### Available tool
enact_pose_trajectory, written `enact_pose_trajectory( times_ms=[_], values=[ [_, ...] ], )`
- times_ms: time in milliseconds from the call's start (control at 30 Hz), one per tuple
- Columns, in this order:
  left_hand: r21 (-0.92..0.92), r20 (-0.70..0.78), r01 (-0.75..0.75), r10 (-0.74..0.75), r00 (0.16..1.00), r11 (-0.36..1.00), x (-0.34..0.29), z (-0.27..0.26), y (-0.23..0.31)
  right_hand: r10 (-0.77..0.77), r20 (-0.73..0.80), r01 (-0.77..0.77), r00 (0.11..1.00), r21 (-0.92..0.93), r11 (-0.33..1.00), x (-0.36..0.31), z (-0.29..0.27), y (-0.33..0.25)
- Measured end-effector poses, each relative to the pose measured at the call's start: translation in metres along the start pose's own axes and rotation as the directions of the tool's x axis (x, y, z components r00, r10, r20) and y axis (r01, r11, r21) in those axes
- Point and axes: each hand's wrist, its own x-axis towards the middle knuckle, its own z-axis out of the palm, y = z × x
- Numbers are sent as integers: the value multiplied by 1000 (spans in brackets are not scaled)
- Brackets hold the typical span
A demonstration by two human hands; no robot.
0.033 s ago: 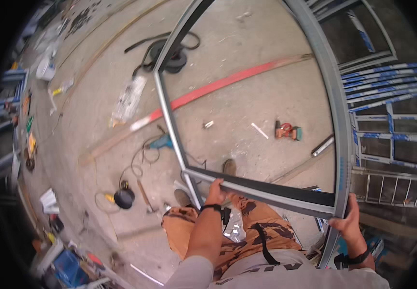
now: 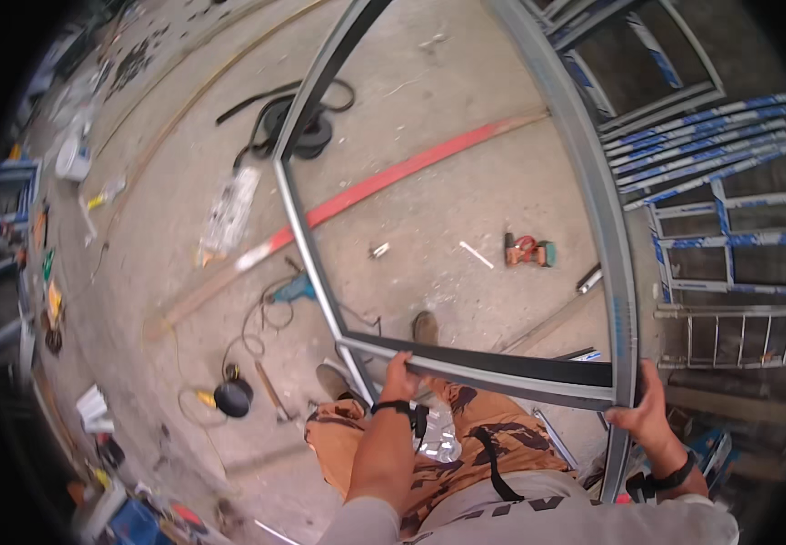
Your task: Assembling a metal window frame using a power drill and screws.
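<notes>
A large grey metal frame [image 2: 306, 218] with black inner faces stands upright before me, its far end running out of view at the top. Its near crossbar [image 2: 502, 382] lies at the height of my thighs. My left hand [image 2: 398, 378] is closed around this bar near its left end. At the right corner, my right hand [image 2: 640, 409] grips the right side rail [image 2: 623, 327], thumb on the near side and fingers partly hidden behind it. Below the crossbar, parts of the frame extend down beside my legs.
Through the frame, a red bar [image 2: 402, 173] and a cordless drill [image 2: 529, 251] show on the concrete floor. A corded blue power tool [image 2: 295, 288], a hammer [image 2: 273, 392] and a black reel [image 2: 307, 127] lie leftward. Blue-taped frames [image 2: 697, 242] and a ladder [image 2: 738, 336] are at right.
The frame has shifted slightly left in view, its right rail most, closing in on the drill behind it. The floor view has shifted a little left too. Both hands keep their grip.
</notes>
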Motion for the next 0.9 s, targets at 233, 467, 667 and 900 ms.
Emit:
enact_pose_trajectory(
  times_ms=[233, 467, 667, 900],
  values=[
    [965, 8, -20, 46, 999, 263, -46, -12, 80, -26, -76, 11, 997, -189, 982, -42, 50, -26],
    [806, 582, -471, -335, 741, 359, -217, 213, 156, 94, -214, -158, 972, -302, 940, -115, 150, -94],
    [661, 740, -311, -524, 423, 682, -307, 306, 198, -66, -347, -139, 935, -531, 836, -175, 224, -128],
    [708, 664, -322, -437, 607, 628, -326, 322, 205, -167, -551, -301, 818, -657, 691, -227, 251, -86]
  ],
)
